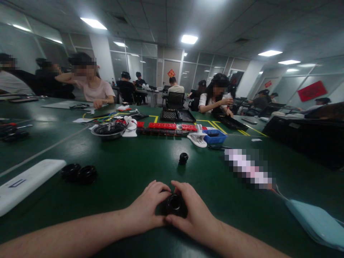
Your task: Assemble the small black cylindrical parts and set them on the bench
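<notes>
In the head view, a glossy black ring-shaped piece (174,202) with a round hole stands on the green table. My left hand (150,204) curves around its left side, thumb and fingers bent. From the other side my right hand (197,208) wraps it, its thumb near the left thumb. The palms hide part of the ring. A smaller black ring (183,158) sits alone beyond my hands. Two more dark rings, a left one (70,172) and a right one (87,173), lie side by side to the left.
A long white case (29,184) lies at left. Light-blue flat object (318,220) with a cable is at right. Farther off are a metal bowl (109,132), red blocks (162,126), a white clamp (198,137) and a blue bin (215,136). People sit beyond.
</notes>
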The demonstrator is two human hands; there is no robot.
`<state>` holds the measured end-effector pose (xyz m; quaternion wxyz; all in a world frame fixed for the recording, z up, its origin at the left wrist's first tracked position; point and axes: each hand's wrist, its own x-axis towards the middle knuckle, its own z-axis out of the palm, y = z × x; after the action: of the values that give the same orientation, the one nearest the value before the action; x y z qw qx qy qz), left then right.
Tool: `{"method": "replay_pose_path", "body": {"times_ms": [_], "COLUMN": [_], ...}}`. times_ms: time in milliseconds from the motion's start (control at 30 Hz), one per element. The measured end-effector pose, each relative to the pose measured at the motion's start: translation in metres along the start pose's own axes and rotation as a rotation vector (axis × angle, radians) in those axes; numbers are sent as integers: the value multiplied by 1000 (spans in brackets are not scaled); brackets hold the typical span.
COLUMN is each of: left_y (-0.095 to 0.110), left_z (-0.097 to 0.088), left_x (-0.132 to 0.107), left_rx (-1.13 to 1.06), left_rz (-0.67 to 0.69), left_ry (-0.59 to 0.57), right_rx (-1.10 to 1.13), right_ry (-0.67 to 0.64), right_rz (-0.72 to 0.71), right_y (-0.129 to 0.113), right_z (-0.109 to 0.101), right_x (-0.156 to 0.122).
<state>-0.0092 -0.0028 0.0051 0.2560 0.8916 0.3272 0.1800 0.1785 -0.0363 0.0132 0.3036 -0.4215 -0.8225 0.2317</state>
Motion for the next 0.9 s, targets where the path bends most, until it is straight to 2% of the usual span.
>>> {"method": "replay_pose_path", "body": {"times_ms": [133,233,333,400,600,733,900], "left_y": [0,-1,-3,-4,-3,-3,-4], "left_z": [1,2,2,2,3,4,2], "left_x": [0,-1,-1,0,0,-1,-2], "left_rx": [7,-3,-12,-14,0,7,-5], "left_rz": [1,5,7,6,0,-5,22], "left_ry": [19,14,2,-1,9,25,6], "right_rx": [77,83,63,49,12,62,35], "right_ry": [41,18,-36,-15,28,41,-12], "right_rz": [-121,-175,-184,-179,-46,-126,-172], "right_y": [-1,-5,-7,-6,-2,-3,-4], "right_z": [-1,-3,-4,-4,-2,-3,-3], "right_x": [-1,-1,0,1,2,0,-1]}}
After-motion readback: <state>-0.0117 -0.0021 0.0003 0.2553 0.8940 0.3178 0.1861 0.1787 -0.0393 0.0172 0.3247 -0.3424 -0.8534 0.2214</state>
